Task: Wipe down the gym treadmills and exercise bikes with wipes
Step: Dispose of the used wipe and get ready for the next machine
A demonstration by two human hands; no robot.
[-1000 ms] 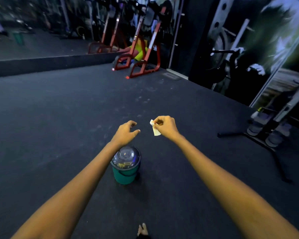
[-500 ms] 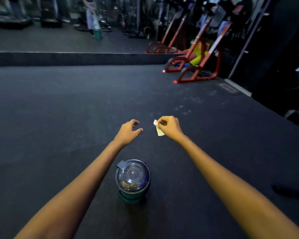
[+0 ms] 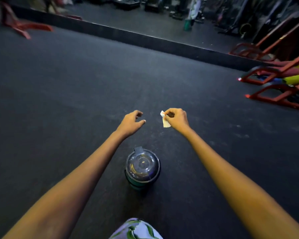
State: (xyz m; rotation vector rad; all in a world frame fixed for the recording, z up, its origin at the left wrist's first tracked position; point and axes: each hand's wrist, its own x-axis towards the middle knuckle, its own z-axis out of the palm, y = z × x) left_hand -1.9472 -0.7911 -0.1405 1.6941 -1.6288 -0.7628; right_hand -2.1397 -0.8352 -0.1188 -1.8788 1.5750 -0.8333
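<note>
The right hand point(image 3: 177, 119) pinches a small white wipe point(image 3: 164, 120) between thumb and curled fingers point(image 3: 169, 111), held above the floor point(image 3: 59, 94) toward its middle. The wipe hangs folded below the pinch, touching nothing else. The left hand point(image 3: 129, 122) hovers just beside it, holding nothing, fingers loosely curled with the thumb extended toward the wipe.

Handling assessment: the wipe appears thin, limp and very light. It should offer no stiffness of its own and is likely to crumple or tear if pulled from two corners. Whether it is damp cannot be told. Recommended hold: pinch at an edge to unfold, then back it with flat fingers for wiping, so pressure spreads across the sheet.

A round container point(image 3: 142, 168) with a clear domed lid and a green body stands upright on the floor between the forearms, nearer the person than the hands. It is probably the wipe dispenser; its contents are not legible.

Surface: dark, matte, rubber-like gym flooring with faint pale scuffs. A raised dark ledge point(image 3: 162, 44) crosses the far edge. Red equipment frames point(image 3: 273, 94) stand at the far right edge, and another red frame point(image 3: 22, 28) at the far left corner. No treadmill or exercise bike can be identified with certainty; background equipment beyond the ledge is dim and blurred. Patterned fabric point(image 3: 136, 230) shows at the near edge.
</note>
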